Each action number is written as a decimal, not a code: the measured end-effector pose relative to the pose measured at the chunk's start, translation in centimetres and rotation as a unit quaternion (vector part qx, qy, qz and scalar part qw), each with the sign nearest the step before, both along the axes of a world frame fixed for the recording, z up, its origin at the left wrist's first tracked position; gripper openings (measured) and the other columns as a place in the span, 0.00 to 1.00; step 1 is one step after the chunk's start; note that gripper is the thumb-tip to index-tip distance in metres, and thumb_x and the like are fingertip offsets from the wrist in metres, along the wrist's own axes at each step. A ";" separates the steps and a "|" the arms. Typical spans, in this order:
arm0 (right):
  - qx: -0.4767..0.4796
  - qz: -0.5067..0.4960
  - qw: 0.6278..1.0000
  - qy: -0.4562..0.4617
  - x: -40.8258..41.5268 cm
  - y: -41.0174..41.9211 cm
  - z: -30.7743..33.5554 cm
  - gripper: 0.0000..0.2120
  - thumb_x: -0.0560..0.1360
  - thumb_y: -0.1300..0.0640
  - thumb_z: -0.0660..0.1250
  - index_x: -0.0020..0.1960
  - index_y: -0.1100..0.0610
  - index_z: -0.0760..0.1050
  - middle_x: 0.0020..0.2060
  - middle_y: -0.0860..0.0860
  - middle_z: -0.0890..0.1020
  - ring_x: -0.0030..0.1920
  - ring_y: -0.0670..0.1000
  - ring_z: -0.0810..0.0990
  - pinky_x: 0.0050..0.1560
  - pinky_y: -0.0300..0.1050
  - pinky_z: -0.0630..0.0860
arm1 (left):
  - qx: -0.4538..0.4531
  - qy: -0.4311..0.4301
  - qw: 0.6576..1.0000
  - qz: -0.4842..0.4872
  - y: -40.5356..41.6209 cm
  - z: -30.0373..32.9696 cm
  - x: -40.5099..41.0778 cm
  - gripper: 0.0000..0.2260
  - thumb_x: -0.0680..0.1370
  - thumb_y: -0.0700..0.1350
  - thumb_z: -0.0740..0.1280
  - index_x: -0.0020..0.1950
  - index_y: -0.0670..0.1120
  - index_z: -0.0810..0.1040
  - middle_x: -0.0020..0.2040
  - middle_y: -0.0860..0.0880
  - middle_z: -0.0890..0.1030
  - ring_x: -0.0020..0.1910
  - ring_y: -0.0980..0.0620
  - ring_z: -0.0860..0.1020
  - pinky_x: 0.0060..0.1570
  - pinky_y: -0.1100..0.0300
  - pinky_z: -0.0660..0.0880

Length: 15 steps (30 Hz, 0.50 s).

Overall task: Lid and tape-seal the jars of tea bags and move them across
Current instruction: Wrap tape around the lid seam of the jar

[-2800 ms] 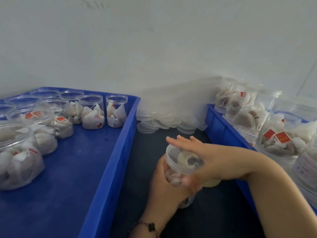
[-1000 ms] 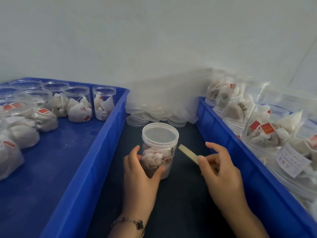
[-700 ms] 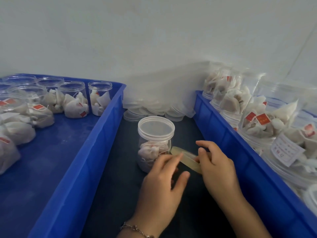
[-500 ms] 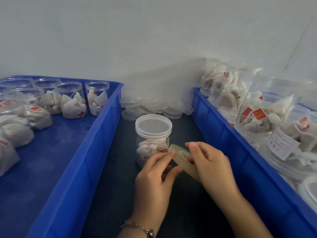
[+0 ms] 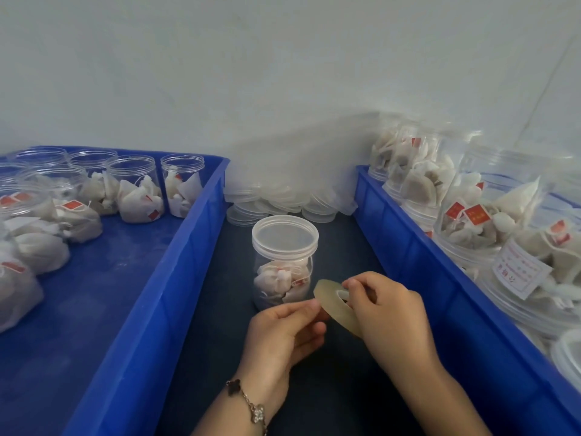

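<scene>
Left hand moved off lidded jar | its fingers pinch tape-roll edge; right hand grips roll | free the end before sealing.

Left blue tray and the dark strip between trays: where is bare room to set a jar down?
The left tray has bare floor along its near right side, bordered by open jars behind and left. The dark strip is bare left of the lidded jar. The lid pile crowds its far end; the right tray looks packed.
</scene>
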State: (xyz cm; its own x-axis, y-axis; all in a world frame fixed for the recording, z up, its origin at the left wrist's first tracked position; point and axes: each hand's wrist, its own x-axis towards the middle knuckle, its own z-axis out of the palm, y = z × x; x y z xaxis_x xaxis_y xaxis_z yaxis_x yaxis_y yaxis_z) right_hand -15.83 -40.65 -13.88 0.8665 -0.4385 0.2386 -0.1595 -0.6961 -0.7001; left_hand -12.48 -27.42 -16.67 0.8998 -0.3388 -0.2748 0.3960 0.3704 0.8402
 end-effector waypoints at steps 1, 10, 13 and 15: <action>-0.010 0.001 1.000 0.004 0.0 0.0 0.0 0.07 0.79 0.50 0.59 0.46 0.44 0.76 0.36 0.41 0.78 0.36 0.44 0.78 0.38 0.44 0.80 | -0.012 0.010 1.000 -0.005 0.0 0.0 0.0 0.05 0.75 0.40 0.69 0.46 0.40 0.83 0.40 0.45 0.85 0.30 0.56 0.80 0.31 0.64 0.77; -0.004 -0.002 1.000 -0.018 0.0 -0.1 0.0 0.07 0.78 0.51 0.61 0.45 0.43 0.76 0.36 0.40 0.78 0.36 0.43 0.78 0.36 0.41 0.78 | 0.055 -0.068 0.996 -0.028 -0.1 0.0 0.2 0.07 0.78 0.43 0.65 0.49 0.41 0.81 0.37 0.50 0.84 0.32 0.57 0.80 0.34 0.63 0.77; -0.011 -0.004 1.000 -0.023 0.1 -0.2 0.0 0.07 0.78 0.51 0.61 0.46 0.44 0.76 0.35 0.40 0.78 0.36 0.42 0.78 0.36 0.40 0.78 | 0.119 -0.123 0.985 -0.022 -0.1 0.0 0.3 0.07 0.79 0.43 0.64 0.48 0.43 0.80 0.36 0.52 0.83 0.32 0.59 0.79 0.35 0.65 0.77; -0.004 -0.007 1.000 -0.030 0.2 -0.3 -0.1 0.07 0.78 0.52 0.61 0.45 0.43 0.76 0.35 0.40 0.78 0.36 0.43 0.78 0.36 0.43 0.79 | 0.137 -0.136 0.981 -0.029 -0.2 0.1 0.3 0.07 0.80 0.43 0.63 0.47 0.43 0.80 0.34 0.53 0.83 0.31 0.59 0.79 0.35 0.65 0.78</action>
State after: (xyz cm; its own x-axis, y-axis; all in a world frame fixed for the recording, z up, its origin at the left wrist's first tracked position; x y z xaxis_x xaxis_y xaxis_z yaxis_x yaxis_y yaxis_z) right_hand -15.65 -40.97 -13.99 0.8440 -0.4489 0.2937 -0.1275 -0.6997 -0.7030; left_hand -12.20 -27.59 -16.58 0.9338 -0.3389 -0.1148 0.1569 0.0994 0.9826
